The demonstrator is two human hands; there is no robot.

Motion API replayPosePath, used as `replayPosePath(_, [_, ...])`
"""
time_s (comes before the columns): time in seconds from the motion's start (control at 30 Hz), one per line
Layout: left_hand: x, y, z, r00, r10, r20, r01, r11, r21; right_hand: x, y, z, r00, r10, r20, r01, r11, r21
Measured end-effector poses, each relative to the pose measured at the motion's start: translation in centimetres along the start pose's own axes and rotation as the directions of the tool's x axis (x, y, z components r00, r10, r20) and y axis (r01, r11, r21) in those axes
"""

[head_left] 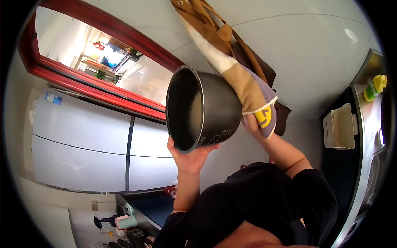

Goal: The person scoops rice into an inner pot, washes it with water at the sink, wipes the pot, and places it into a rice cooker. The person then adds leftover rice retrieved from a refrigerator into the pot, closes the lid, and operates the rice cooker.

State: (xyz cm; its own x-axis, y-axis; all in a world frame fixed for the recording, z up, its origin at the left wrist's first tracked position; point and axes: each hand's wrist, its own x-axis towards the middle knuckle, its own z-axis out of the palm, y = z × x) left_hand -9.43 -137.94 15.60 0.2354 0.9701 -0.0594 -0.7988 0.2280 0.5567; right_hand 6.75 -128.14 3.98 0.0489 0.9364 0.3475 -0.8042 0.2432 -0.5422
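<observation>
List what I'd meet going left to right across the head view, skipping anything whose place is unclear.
Blue-and-white sticker, wall socket, black cooking pot, yellow patch on the towel, cream bin, yellow-green bottle.

Fingers of right hand (251, 124) mostly hidden by towel (244, 87); those of left hand (191, 159) partly hidden behind rice-cooker pot (221, 107). Pot markings too small to be read. Bottle (375, 88) label blurred.
</observation>
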Motion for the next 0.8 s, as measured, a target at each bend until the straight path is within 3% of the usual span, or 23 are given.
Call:
replayPosePath(0.03, [-0.1,-0.2,0.1,1.000,0.009,-0.002,-0.009,0.999,0.030,-0.2,-0.1,0.7,1.000,0.023,0.012,-0.023,0.997,0.079])
replayPosePath(0.07, [-0.2,-0.4,0.3,1.000,0.019,-0.004,-0.019,0.998,0.060,-0.5,-0.9,1.1,0.989,0.127,0.074,-0.143,0.948,0.285])
replayPosePath(0.13, [-0.3,-0.9,-0.2,0.994,0.080,-0.071,-0.071,0.991,0.112,-0.4,-0.5,0.0,0.958,0.149,0.246,-0.112,0.981,-0.156])
replayPosePath(0.23, [-0.1,-1.3,-1.8,0.965,0.180,-0.193,-0.148,0.975,0.166,0.7,0.6,-1.8,0.857,0.278,0.433,-0.215,0.958,-0.190])
replayPosePath(0.53, [-2.2,-2.1,-2.3,0.988,0.035,-0.150,-0.020,0.995,0.102,5.0,-1.2,-7.6,0.900,0.327,0.289,-0.220,0.912,-0.347])
replayPosePath(0.67, [-2.5,-3.2,-3.3,0.962,-0.012,-0.271,0.033,0.997,0.073,4.9,-3.3,-8.0,0.922,0.271,0.278,-0.053,0.798,-0.601])
replayPosePath(0.73, [-2.5,-3.4,-3.7,0.940,0.040,-0.340,0.000,0.993,0.115,4.0,-6.2,-5.1,0.929,0.152,0.337,0.181,0.606,-0.774])
replayPosePath(0.8, [-2.1,-2.9,-2.8,0.976,-0.032,-0.213,0.061,0.990,0.130,3.4,-10.6,-0.8,0.887,0.020,0.462,0.433,0.311,-0.846])
